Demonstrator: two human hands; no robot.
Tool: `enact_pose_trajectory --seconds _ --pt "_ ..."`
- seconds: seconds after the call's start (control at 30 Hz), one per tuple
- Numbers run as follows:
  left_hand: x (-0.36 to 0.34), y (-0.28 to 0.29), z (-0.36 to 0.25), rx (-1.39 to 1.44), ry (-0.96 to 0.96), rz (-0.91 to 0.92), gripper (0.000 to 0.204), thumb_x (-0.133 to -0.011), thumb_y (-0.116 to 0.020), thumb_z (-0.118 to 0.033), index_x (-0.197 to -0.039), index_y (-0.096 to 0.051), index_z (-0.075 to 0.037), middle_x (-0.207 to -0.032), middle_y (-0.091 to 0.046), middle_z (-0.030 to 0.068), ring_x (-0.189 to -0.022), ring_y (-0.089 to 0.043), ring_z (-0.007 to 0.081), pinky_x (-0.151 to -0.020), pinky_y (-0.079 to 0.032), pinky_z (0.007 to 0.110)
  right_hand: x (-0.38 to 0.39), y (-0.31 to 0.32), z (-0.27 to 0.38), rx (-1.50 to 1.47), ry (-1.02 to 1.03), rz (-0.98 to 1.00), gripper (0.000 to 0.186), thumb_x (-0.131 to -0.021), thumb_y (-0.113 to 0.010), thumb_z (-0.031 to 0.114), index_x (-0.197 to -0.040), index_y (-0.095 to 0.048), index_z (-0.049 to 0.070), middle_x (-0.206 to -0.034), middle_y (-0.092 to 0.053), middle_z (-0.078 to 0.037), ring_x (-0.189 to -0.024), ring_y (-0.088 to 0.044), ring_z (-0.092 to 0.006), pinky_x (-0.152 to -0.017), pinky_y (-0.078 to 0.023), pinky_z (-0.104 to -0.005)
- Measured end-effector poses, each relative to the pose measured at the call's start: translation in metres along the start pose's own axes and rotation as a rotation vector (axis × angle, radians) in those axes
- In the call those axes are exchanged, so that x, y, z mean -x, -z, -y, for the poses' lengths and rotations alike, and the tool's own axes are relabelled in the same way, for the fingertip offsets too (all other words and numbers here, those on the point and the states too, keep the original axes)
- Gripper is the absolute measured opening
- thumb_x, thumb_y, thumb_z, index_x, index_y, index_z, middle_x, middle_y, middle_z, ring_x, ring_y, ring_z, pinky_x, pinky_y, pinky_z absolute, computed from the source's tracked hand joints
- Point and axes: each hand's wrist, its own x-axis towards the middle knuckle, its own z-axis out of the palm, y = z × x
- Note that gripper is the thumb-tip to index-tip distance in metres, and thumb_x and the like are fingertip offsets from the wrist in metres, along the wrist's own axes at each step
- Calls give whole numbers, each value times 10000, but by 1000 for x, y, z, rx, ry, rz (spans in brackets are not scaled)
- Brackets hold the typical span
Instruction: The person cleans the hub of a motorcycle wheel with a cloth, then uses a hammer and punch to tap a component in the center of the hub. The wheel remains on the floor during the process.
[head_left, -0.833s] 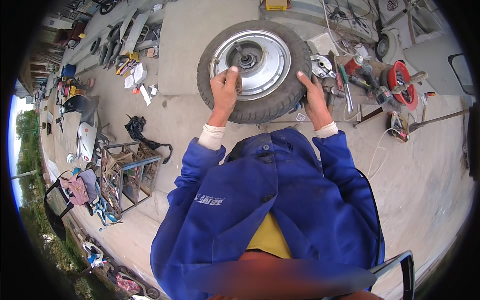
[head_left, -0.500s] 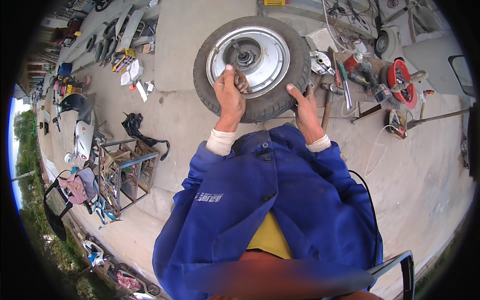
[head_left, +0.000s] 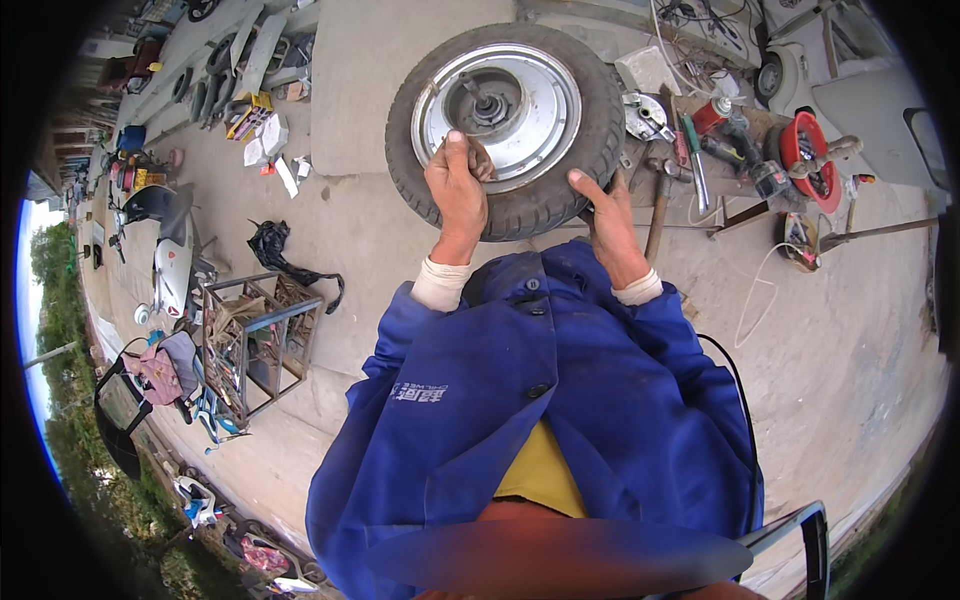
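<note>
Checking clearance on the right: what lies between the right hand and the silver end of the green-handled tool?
In the head view, a hammer lies between the right hand and that green-handled tool.

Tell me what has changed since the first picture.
The right hand has moved left and nearer the body along the edge of the tyre, showing more of the hammer handle. The left hand has shifted slightly, its wrist swung inward. Nothing was visibly picked up or let go. Both hands stay at the wheel, which keeps roughly its place.
</note>
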Motion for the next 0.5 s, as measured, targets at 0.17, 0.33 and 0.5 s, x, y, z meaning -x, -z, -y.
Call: enact_pose_trajectory --seconds 0.17,0.33,0.5 --pt "8 -5 -3 -496 -240 105 342 -1161 -467 -285 -931 -517 -37 -858 -540 49 -735 -476 131 -683 -422 314 1 0 -1 -2 8 -13 853 -881 -852 170 -1528 -368 -102 -1443 -573 -231 -1297 -590 -290 -1136 -458 -379" --pt "9 -5 0 -384 -112 130 329 -1156 -467 -274 -951 -542 -28 -830 -533 47 -721 -483 135 -664 -414 310 3 -2 1 -11 13 -11 852 -883 -849 169 -1536 -370 -95 -1444 -576 -226 -1298 -590 -289 -1142 -453 -377" --pt "-41 51 15 90 256 591 320 -1100 -563 -324 -914 -529 -66 -845 -537 47 -732 -508 151 -668 -430 319 3 -2 2 -2 31 11 884 -885 -849 177 -1553 -343 -104 -1468 -557 -225 -1328 -571 -291 -1153 -441 -373"
